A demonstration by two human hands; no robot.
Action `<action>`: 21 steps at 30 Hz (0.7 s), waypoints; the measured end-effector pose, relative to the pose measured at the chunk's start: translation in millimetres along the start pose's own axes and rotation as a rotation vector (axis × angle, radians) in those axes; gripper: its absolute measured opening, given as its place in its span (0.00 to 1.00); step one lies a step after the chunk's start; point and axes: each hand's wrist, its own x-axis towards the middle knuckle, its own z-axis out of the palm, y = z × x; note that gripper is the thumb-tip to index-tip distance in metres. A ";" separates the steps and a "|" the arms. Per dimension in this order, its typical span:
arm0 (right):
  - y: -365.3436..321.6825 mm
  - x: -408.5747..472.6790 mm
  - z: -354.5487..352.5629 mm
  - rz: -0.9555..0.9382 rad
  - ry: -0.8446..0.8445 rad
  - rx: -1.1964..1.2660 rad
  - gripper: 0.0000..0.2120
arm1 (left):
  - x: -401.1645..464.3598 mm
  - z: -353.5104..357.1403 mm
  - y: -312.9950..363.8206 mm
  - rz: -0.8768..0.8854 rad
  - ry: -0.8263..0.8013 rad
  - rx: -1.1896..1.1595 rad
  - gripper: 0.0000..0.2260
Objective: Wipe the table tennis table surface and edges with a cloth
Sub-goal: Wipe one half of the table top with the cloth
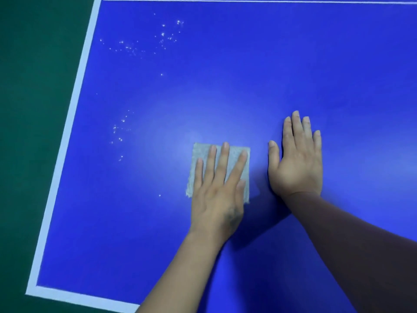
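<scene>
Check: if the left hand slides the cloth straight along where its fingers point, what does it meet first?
Probably nothing: the left hand on the cloth points up-table over bare blue surface; the white specks lie left of that line, the thin white line far ahead.

The cloth (222,168) lies flat on the counter (248,71), under the left hand (217,193). The right hand (295,161) rests on the counter just right of the cloth. Scattered droplets (167,37) lie farther back and left. The floor (29,109) lies left of the counter.
</scene>
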 end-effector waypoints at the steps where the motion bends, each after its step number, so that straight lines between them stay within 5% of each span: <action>1: 0.4 -0.2 0.2 -0.001 -0.004 -0.006 0.31 | -11.8 -0.7 -7.1 -0.021 -0.007 0.005 0.27; 11: -1.3 -1.6 -2.2 -0.007 -0.032 -0.061 0.31 | 62.7 -28.0 -76.5 -0.331 0.092 -0.019 0.28; 16: -3.3 -2.3 -3.2 -0.003 -0.036 -0.080 0.31 | 88.1 -16.0 -36.1 -0.112 0.072 -0.018 0.27; 21: -3.5 -3.4 -5.2 -0.007 -0.023 -0.060 0.32 | 7.9 9.1 5.2 0.069 0.083 0.024 0.25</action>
